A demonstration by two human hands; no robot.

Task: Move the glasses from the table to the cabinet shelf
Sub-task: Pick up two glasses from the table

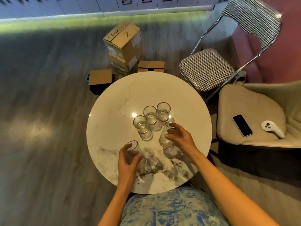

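Round marble surface (pixel 114 115) seen from above; three glasses (pixel 150 117) stand upright in a close cluster near its middle; the left hand (pixel 128 159) has its fingers curled round a fourth glass (pixel 132 150), the right hand (pixel 179 136) round a fifth glass (pixel 166 136), tilted and seemingly just off the surface; no cabinet shelf in view; best practice is probably to grip low on each wall, lift straight up clear of the cluster, and carry upright.

Five glasses (pixel 150 115), four boxes (pixel 123 39)

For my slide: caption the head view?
Each hand grips a glass; three more stand on the round table.
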